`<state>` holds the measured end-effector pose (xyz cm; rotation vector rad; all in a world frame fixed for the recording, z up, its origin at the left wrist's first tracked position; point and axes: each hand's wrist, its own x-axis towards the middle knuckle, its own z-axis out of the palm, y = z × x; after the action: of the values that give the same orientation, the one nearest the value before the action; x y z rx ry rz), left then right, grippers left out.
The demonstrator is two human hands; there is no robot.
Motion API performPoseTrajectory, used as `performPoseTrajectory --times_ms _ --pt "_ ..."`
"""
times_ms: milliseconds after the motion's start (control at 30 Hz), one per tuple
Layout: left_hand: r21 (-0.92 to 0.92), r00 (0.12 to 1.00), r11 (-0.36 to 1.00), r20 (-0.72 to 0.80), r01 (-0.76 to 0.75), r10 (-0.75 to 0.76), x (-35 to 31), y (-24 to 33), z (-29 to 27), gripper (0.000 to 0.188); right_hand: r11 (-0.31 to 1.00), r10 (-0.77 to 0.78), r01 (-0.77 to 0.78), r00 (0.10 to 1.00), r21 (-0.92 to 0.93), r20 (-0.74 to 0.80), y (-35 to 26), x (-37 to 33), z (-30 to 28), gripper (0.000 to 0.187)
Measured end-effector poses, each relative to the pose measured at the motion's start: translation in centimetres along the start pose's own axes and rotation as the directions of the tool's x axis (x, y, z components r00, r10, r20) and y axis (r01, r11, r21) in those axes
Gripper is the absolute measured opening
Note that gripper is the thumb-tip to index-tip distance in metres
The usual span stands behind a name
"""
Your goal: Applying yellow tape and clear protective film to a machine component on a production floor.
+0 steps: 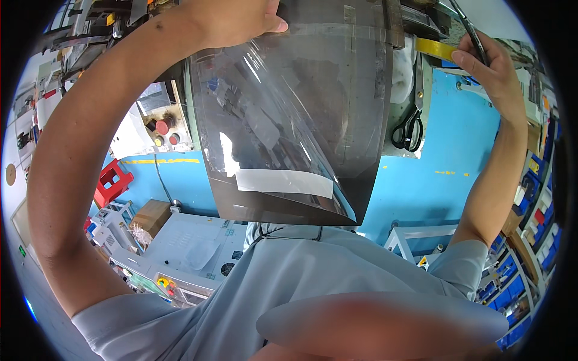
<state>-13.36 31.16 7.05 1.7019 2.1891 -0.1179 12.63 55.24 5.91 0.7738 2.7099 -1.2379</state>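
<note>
A clear plastic sheet [271, 114] lies over a dark flat plate [271, 210], curling into a diagonal fold. Near its front edge sits a whitish strip [283, 182]. At the far edge of the sheet is my left hand [270, 17], its thumb at the film; most of its fingers are cut off by the picture's top. To the right of the plate, my right hand [497, 72] is closed, its thumb and fingertips on the end of a yellow tape strip [435, 48]. A thin dark rod [471, 27] also runs into this hand; its kind is unclear.
Black-handled scissors [410, 126] lie right of the plate. A control box [165, 129] with red and yellow buttons stands left. Lower left are a grey machine cabinet [195, 243], a cardboard box [152, 216] and a red stool [112, 182]. Shelves with blue bins [512, 289] line the right.
</note>
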Motion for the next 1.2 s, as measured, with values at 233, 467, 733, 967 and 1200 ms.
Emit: performPoseTrajectory --times_ms 233,467,733,967,1200 --pt "-0.02 0.999 0.999 -0.026 -0.026 0.025 -0.2 0.2 0.1 0.028 1.0 0.029 -0.029 0.999 -0.007 0.02 -0.1 0.0 0.1 0.019" --pt "-0.056 0.999 0.998 0.01 -0.038 0.039 -0.5 -0.2 -0.2 0.028 0.999 -0.006 0.003 0.998 -0.041 -0.058 0.5 -0.8 -0.6 0.02" --pt "-0.09 1.0 0.996 0.009 -0.006 0.007 -0.7 0.0 -0.6 0.029 0.991 -0.101 0.079 0.97 -0.109 -0.222 0.1 -1.7 -1.0 0.02" --pt "-0.062 1.0 0.998 0.028 0.016 -0.015 -0.5 0.2 -0.1 0.029 0.999 -0.045 0.049 0.991 0.022 -0.127 1.9 -0.4 0.6 0.019" --pt "-0.063 0.999 0.998 0.046 0.016 -0.013 -0.2 0.2 -0.3 0.029 0.999 -0.012 0.016 0.997 0.052 -0.077 2.0 -0.3 1.2 0.02"
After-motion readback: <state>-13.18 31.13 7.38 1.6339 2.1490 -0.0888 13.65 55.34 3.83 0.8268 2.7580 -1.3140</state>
